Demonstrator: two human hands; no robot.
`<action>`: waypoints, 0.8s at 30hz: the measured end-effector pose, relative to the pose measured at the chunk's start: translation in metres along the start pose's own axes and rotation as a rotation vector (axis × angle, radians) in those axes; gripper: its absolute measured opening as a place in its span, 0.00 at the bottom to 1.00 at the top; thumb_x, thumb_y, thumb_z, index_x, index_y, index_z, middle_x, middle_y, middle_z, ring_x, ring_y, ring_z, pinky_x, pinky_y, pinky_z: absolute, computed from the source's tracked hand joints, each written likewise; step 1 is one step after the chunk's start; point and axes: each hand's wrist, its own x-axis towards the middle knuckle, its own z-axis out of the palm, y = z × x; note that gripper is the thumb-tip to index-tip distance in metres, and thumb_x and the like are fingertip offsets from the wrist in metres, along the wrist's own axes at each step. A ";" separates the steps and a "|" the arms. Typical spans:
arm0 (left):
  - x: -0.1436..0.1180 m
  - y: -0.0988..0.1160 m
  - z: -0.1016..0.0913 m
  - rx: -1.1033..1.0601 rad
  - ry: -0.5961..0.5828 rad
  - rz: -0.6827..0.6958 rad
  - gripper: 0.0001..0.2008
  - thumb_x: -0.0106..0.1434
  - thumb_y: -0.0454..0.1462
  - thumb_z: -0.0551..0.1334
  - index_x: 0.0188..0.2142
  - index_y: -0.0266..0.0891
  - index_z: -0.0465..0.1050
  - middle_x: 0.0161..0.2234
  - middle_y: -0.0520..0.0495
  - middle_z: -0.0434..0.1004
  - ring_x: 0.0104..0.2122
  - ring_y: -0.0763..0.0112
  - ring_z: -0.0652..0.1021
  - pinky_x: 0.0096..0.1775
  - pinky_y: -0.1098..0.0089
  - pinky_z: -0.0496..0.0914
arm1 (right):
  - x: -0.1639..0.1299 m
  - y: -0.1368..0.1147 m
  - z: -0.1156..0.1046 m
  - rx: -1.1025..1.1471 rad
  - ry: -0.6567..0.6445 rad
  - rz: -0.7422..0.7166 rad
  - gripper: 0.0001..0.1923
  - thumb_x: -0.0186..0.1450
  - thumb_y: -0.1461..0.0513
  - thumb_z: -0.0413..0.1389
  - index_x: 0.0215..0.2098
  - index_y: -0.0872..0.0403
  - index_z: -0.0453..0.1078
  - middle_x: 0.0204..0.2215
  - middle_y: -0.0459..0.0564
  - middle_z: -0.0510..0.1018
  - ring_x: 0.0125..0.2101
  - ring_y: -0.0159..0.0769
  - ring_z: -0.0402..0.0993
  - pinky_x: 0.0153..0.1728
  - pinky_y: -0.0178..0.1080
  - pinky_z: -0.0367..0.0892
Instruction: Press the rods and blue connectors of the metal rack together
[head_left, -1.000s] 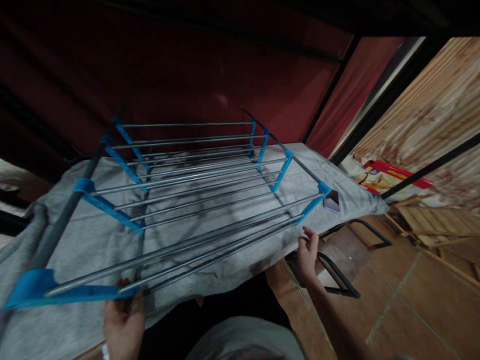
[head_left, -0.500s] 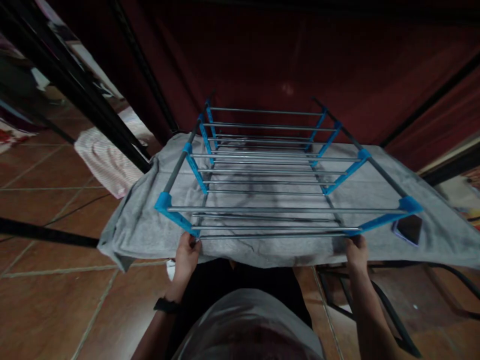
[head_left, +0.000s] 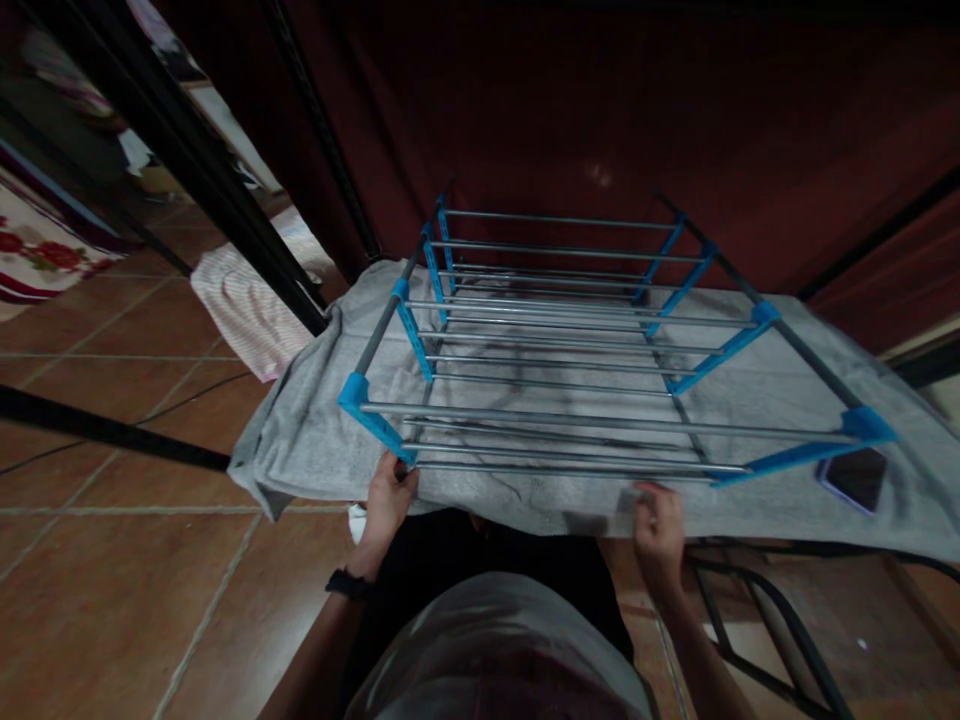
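Left hand (head_left: 391,498) pinches rack (head_left: 600,421)

The rack lies on grey cloth (head_left: 315,440), its near-left blue bracket (head_left: 381,428) between left thumb and fingers. The right hand (head_left: 661,532), loosely curled with a gap inside the thumb, is just beside the lowest rod (head_left: 562,472); whether they touch is hard to tell.

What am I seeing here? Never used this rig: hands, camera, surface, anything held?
There's no machine: a person works bare-handed, and the view comes from one camera worn on their head, looking forward and down. A gray metal rack with blue brackets stands on a gray cloth; a phone lies near its right end. The left hand seems to pinch the rack's near-left lower corner. The right hand is loosely curled near the front edge, with no clear hold on anything.
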 end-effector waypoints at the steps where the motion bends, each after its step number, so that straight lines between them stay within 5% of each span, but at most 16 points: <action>1: 0.000 0.000 0.000 -0.001 -0.001 -0.017 0.19 0.54 0.40 0.62 0.46 0.41 0.70 0.43 0.45 0.76 0.41 0.62 0.77 0.45 0.61 0.73 | -0.003 -0.019 0.011 -0.002 -0.111 -0.117 0.15 0.68 0.59 0.45 0.47 0.52 0.70 0.46 0.54 0.73 0.50 0.46 0.69 0.52 0.51 0.64; 5: 0.000 -0.002 0.000 0.000 0.001 -0.044 0.19 0.54 0.39 0.62 0.46 0.41 0.70 0.41 0.45 0.77 0.40 0.61 0.77 0.44 0.62 0.72 | 0.005 -0.083 0.052 -0.073 -0.346 -0.384 0.19 0.71 0.62 0.44 0.57 0.52 0.67 0.52 0.56 0.73 0.54 0.45 0.66 0.56 0.51 0.60; 9: 0.000 -0.002 0.002 -0.007 0.023 -0.035 0.18 0.54 0.40 0.62 0.45 0.41 0.70 0.40 0.46 0.77 0.39 0.62 0.77 0.44 0.62 0.72 | 0.022 -0.112 0.076 -0.190 -0.509 -0.484 0.18 0.72 0.62 0.45 0.57 0.51 0.68 0.51 0.55 0.75 0.52 0.46 0.68 0.55 0.51 0.60; 24: -0.002 0.010 0.008 -0.014 0.099 -0.049 0.11 0.56 0.42 0.63 0.37 0.40 0.71 0.32 0.49 0.76 0.33 0.65 0.76 0.39 0.65 0.71 | 0.024 -0.107 0.084 -0.181 -0.487 -0.438 0.16 0.72 0.61 0.47 0.52 0.48 0.73 0.47 0.53 0.78 0.50 0.45 0.71 0.51 0.48 0.64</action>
